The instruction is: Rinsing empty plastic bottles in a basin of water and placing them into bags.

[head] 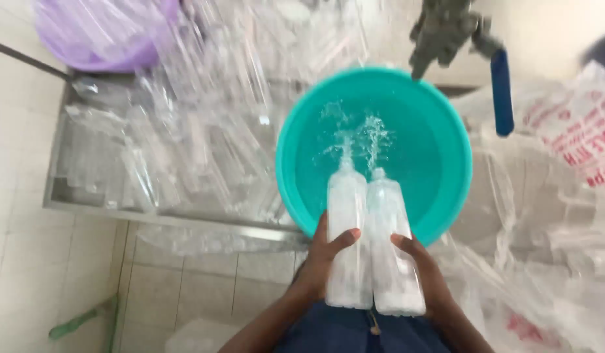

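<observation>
Metal tray point(60, 196) heaped with clear empty bottles point(184, 131), then teal basin point(446, 196) of water, over its near rim two clear bottles point(371, 242) side by side spilling water, left hand point(319, 258) and right hand point(423, 268) each wrapped round one.
</observation>
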